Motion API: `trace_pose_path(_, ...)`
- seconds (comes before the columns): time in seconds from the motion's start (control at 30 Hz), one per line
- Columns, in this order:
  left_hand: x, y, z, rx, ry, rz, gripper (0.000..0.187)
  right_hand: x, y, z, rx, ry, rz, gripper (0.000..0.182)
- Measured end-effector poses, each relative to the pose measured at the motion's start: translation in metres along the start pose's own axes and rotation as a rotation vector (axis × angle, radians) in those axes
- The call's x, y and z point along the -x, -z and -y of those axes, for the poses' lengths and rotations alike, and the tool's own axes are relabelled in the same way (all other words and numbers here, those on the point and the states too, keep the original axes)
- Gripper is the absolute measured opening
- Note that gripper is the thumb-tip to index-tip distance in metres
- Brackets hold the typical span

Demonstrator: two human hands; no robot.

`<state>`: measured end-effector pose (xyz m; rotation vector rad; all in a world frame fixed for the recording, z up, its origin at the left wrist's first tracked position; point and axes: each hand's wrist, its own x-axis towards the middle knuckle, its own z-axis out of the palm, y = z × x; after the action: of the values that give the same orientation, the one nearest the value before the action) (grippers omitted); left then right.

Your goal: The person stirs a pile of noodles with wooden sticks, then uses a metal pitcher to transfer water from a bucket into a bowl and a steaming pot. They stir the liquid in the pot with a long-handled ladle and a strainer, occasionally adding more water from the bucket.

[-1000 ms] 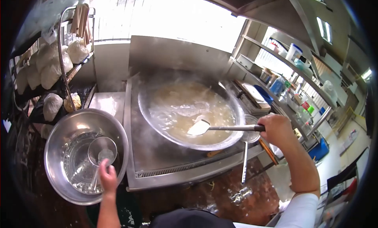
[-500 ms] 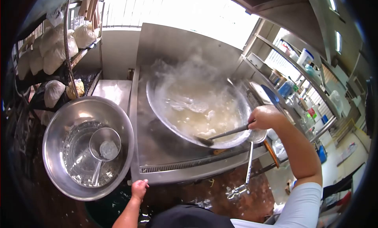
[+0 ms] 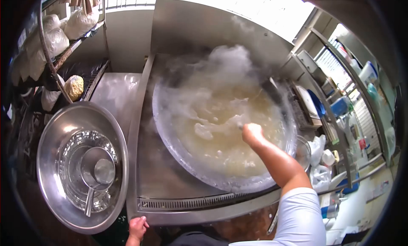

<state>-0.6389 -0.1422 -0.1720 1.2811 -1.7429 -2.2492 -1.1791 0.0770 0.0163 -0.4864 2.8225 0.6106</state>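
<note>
Over the middle of a wide metal wok (image 3: pixel 175 159), my right hand (image 3: pixel 253 133) is closed around a long grey-handled stirring tool (image 3: pixel 240 127). Only a short bit of the tool shows; the rest is hidden by my hand, the steam and the liquid. Cloudy yellowish liquid (image 3: pixel 229 154) with pale foam fills the wok. My left hand (image 3: pixel 137 227) is low, by the stove's front edge, its fingers curled in with nothing visible in them. To its left, a large steel bowl (image 3: pixel 53 135) holds clear liquid and a metal ladle (image 3: pixel 97 173).
The steel stove top (image 3: pixel 157 173) has a slotted grate (image 3: pixel 187 203) along its front. Filled plastic bags (image 3: pixel 55 42) sit on a rack at the left. A wire strainer (image 3: pixel 302 152) lies against the wok's right side. Shelves with containers (image 3: pixel 340 105) line the right.
My right hand has moved from the wok's near right rim to above its middle, taking the stirring tool along. The view has shifted closer to the wok. My left hand stays near the stove's front edge.
</note>
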Motion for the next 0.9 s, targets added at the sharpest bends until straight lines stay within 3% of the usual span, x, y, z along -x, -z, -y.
trace_pose_path(0.07, 0.003, -0.002, -0.002, -0.009, 0.01, -0.037, 0.044, -0.06, 0.001, -0.003, -0.001, -0.071, 0.038, 0.02)
trace_pose_path(0.1, 0.003, -0.002, -0.003, 0.007, 0.039, -0.039, 0.044, -0.073, 0.001, -0.005, -0.047, -0.08, -0.058, 0.019)
trace_pose_path(0.27, 0.003, -0.005, -0.011, 0.047, 0.099, -0.08, 0.045, -0.099, -0.015, -0.017, -0.158, -0.163, -0.19, 0.021)
trace_pose_path(0.37, -0.002, -0.001, -0.006, 0.034, 0.07, -0.054, 0.046, -0.051, 0.012, -0.034, -0.147, -0.105, -0.137, 0.023)
trace_pose_path(0.67, -0.011, -0.004, -0.012, -0.041, 0.078, 0.017, 0.042, 0.164, 0.122, -0.103, -0.244, 0.074, -0.282, 0.03)
trace_pose_path(0.83, -0.009, -0.004, -0.016, -0.061, 0.063, 0.084, 0.039, 0.247, 0.171, -0.133, -0.32, 0.232, -0.161, 0.036)
trace_pose_path(0.9, -0.009, -0.004, -0.019, -0.069, 0.064, 0.104, 0.039, 0.275, 0.183, -0.127, -0.386, 0.172, -0.069, 0.036)
